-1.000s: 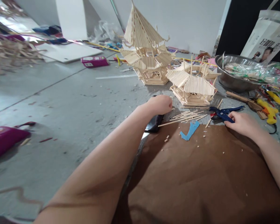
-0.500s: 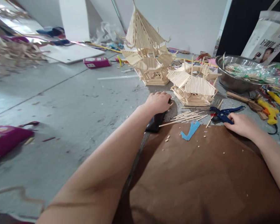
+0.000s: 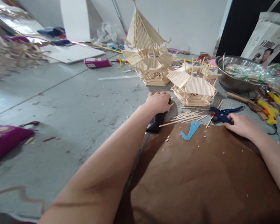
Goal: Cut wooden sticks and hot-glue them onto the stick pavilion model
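Note:
My left hand (image 3: 158, 102) lies over a black, flat, phone-like object (image 3: 156, 123) on the floor, its fingers bent over the far end. Most of that object's upper part is hidden under the palm. My right hand (image 3: 240, 123) is closed on one handle of blue hand cutters (image 3: 221, 114), which rest on the floor with their handles spread. Between the hands lies a loose pile of thin wooden sticks (image 3: 188, 116). A blue torn strip (image 3: 190, 131) and several small cut stick ends sit on the brown sheet (image 3: 200, 174) nearest me.
Just beyond the sticks stands a low stick-built pavilion (image 3: 193, 85), with a taller pointed one (image 3: 151, 46) behind it. At right are a metal bowl (image 3: 235, 85) holding wrapped sticks and a yellow glue gun (image 3: 269, 112). Purple boxes (image 3: 96, 63) lie leftward.

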The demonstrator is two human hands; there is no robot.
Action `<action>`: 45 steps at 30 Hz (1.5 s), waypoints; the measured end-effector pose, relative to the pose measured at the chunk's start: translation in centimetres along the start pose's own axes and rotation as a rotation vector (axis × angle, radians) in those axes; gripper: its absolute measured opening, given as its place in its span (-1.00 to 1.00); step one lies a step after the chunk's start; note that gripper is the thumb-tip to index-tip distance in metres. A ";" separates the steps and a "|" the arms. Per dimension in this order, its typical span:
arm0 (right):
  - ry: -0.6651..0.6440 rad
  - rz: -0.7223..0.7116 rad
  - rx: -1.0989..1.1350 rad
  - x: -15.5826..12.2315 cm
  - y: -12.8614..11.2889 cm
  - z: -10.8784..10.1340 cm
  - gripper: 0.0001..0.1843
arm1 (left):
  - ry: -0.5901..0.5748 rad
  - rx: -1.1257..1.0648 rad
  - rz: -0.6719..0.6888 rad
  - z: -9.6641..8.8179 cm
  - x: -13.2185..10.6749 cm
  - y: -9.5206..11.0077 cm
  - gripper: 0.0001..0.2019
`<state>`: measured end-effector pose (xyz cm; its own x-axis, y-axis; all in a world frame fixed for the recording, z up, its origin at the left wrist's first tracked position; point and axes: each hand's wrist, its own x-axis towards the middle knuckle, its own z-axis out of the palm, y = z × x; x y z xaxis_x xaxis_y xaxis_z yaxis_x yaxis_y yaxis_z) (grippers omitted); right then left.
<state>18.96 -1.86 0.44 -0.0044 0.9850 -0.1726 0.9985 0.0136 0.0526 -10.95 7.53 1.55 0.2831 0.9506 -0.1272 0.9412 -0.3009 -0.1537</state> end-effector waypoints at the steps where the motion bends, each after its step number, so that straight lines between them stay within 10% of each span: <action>1: -0.001 0.001 -0.003 0.0 0.0 0.0 -0.68 | 0.018 -0.002 0.005 0.1 0.0 0.0 -0.56; 16: 0.002 0.005 -0.016 -0.1 -0.1 -0.1 -0.66 | 0.108 -0.032 0.074 1.5 0.6 0.7 -0.76; 27: 0.212 -0.024 0.087 -1.3 -0.8 -1.1 -0.66 | -0.051 -0.281 0.331 -5.8 -5.5 3.6 -0.82; 34: 0.089 -0.445 0.583 -3.1 -3.7 -1.2 -0.69 | 0.082 -0.925 0.481 -0.7 -5.7 10.7 -0.88; 45: 0.074 -0.393 0.612 -2.5 -3.7 -0.2 -0.75 | 0.109 -0.988 0.370 1.0 -6.4 12.1 -0.84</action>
<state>15.29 -4.35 0.85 -0.3506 0.9365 0.0023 0.7738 0.2911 -0.5626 -1.51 -2.26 -0.51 0.5515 0.8289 0.0933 0.5113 -0.4243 0.7473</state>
